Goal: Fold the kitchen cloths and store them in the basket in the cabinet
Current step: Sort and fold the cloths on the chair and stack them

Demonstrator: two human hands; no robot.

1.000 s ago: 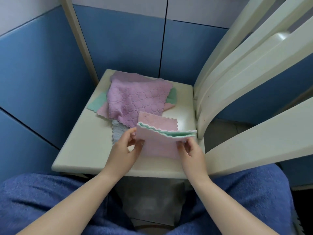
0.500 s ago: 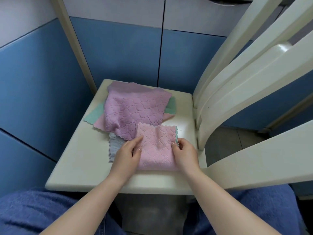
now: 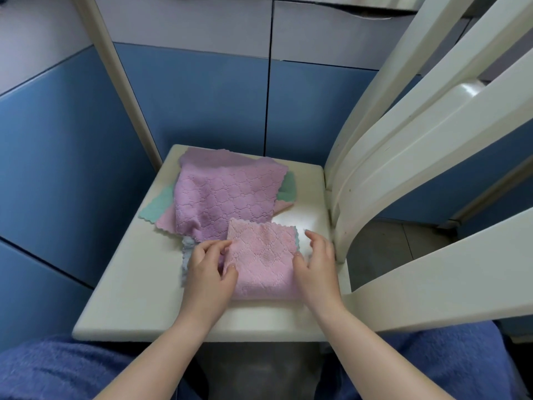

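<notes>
A folded pink cloth (image 3: pixel 262 264) lies on the near right part of the white chair seat (image 3: pixel 129 284). My left hand (image 3: pixel 206 269) is at its left edge, thumb on top and fingers curled at the edge, pinching it. My right hand (image 3: pixel 317 267) rests at the right edge, thumb on the cloth and fingers loosely spread beside it. Behind lies an unfolded purple cloth (image 3: pixel 225 197) on top of a green cloth (image 3: pixel 157 207) and another pink one. A grey-blue cloth (image 3: pixel 187 246) peeks out under my left hand. No basket is in view.
The chair's white back slats (image 3: pixel 403 157) rise on the right. Blue cabinet doors (image 3: pixel 202 105) stand behind and to the left of the seat. My blue-clad legs (image 3: pixel 72 370) are under the seat's near edge.
The pink cloth was held up, then laid flat and folded on the seat. My left fingers have since curled at its left edge and my right fingers have lifted off its right side.
</notes>
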